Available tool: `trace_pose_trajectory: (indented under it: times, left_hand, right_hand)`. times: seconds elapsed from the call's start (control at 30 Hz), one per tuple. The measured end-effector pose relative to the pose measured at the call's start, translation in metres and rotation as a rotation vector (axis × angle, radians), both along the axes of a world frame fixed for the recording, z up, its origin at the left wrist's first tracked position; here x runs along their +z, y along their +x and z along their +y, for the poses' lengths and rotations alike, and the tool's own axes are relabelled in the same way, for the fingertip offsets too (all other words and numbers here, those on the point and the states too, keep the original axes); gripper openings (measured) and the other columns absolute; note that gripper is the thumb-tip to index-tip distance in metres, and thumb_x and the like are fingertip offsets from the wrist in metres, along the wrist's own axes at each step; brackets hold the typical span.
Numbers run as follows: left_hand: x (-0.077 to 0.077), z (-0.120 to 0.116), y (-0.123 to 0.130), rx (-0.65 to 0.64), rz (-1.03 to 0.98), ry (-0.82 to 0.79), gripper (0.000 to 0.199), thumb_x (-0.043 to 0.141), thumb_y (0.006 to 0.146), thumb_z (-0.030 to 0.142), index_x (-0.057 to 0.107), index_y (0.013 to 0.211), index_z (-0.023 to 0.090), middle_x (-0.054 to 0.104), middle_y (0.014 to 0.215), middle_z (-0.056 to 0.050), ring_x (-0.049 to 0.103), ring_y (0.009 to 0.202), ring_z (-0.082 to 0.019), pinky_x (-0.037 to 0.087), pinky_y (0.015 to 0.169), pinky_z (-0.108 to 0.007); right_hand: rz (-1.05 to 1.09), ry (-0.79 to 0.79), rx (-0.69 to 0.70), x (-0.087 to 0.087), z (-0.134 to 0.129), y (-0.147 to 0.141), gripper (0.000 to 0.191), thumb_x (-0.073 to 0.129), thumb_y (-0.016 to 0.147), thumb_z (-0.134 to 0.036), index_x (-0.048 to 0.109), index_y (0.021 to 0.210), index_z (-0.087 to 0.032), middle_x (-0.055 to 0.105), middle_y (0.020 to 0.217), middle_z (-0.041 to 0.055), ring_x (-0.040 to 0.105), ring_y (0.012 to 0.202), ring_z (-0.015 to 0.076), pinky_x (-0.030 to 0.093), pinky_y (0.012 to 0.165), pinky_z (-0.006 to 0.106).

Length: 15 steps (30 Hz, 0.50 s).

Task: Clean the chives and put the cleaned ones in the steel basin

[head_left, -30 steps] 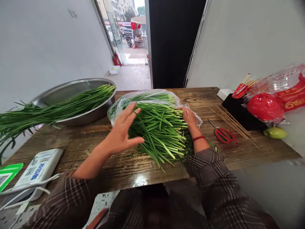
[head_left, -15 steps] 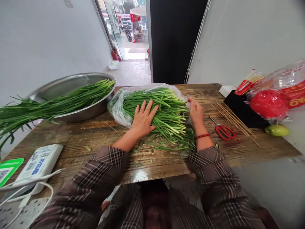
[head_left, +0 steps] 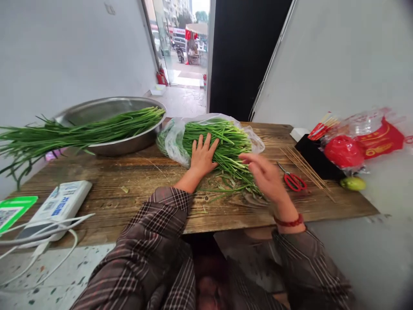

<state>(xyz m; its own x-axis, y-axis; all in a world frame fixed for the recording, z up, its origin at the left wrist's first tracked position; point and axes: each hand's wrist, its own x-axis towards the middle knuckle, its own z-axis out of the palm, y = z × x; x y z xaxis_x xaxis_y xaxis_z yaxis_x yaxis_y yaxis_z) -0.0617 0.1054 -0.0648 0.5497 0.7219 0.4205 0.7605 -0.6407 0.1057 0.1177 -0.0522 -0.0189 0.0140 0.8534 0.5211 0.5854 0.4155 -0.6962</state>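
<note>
A thick bunch of garlic chives [head_left: 222,144] lies on the wooden table, partly inside a clear plastic bag [head_left: 176,148] that spreads behind and to its left. My left hand [head_left: 202,157] rests flat on the leaves with its fingers spread. My right hand [head_left: 266,176], slightly blurred, is at the pale cut ends on the right; its fingers are stretched out and I see nothing in them. Loose trimmed leaves [head_left: 227,181] are scattered on the table just below the bunch.
On the left a steel basin [head_left: 112,148] holds more chives, leaves hanging over its rim. Red-handled scissors [head_left: 294,181], bamboo skewers [head_left: 306,172] and a black box [head_left: 318,157] lie to the right. A white device with cables [head_left: 61,206] sits at front left.
My right hand has let go of the bag's edge and come back toward me, over the cut ends. My left hand stays on the bunch. The view has shifted slightly.
</note>
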Motion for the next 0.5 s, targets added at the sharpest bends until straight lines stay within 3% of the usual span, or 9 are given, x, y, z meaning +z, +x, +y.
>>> trace_pose_trajectory:
  times: [0.1,0.2,0.27,0.33,0.5]
  left_hand:
    - [-0.001,0.000,-0.004,-0.030,-0.017,-0.004,0.097,0.078,0.069,0.032,0.030,0.153,0.024,0.014,0.164,-0.013,0.012,0.149,-0.043,0.011,0.119,-0.060]
    - [-0.001,-0.002,-0.008,-0.060,-0.029,-0.006,0.095,0.077,0.069,0.032,0.031,0.152,0.025,0.015,0.164,-0.012,0.011,0.150,-0.041,0.009,0.120,-0.058]
    - [-0.001,-0.006,-0.013,-0.078,-0.042,0.002,0.092,0.075,0.070,0.030,0.032,0.152,0.024,0.014,0.164,-0.012,0.011,0.150,-0.040,0.009,0.120,-0.057]
    - [-0.001,-0.012,-0.018,-0.104,-0.054,0.011,0.090,0.072,0.071,0.026,0.032,0.152,0.023,0.012,0.164,-0.012,0.011,0.150,-0.038,0.010,0.120,-0.056]
    - [0.001,-0.025,-0.029,-0.171,-0.067,0.015,0.087,0.063,0.072,0.016,0.031,0.152,0.020,0.015,0.164,-0.009,0.013,0.151,-0.034,0.011,0.121,-0.057]
  right_hand:
    - [-0.268,-0.150,0.409,-0.010,-0.039,-0.044,0.042,0.044,0.098,-0.037,0.053,0.137,-0.029,0.056,0.142,0.0044,0.051,0.132,0.0190,0.040,0.112,0.039]
    - [-0.501,-0.241,0.480,-0.040,-0.051,-0.061,0.047,0.048,0.097,-0.042,0.048,0.142,-0.029,0.045,0.152,0.0053,0.038,0.142,0.0231,0.032,0.116,0.047]
    - [-0.554,-0.239,0.388,-0.062,-0.044,-0.047,0.046,0.049,0.096,-0.043,0.050,0.140,-0.030,0.047,0.150,0.0055,0.036,0.143,0.0249,0.031,0.116,0.050]
    - [-0.503,-0.188,0.224,-0.079,-0.028,-0.015,0.044,0.046,0.097,-0.042,0.054,0.137,-0.024,0.054,0.144,0.0093,0.044,0.137,0.0243,0.034,0.114,0.050]
    - [-0.444,-0.188,-0.159,-0.096,0.028,0.068,0.036,0.043,0.095,-0.041,0.071,0.104,-0.019,0.073,0.108,0.0107,0.065,0.104,0.0223,0.050,0.093,0.039]
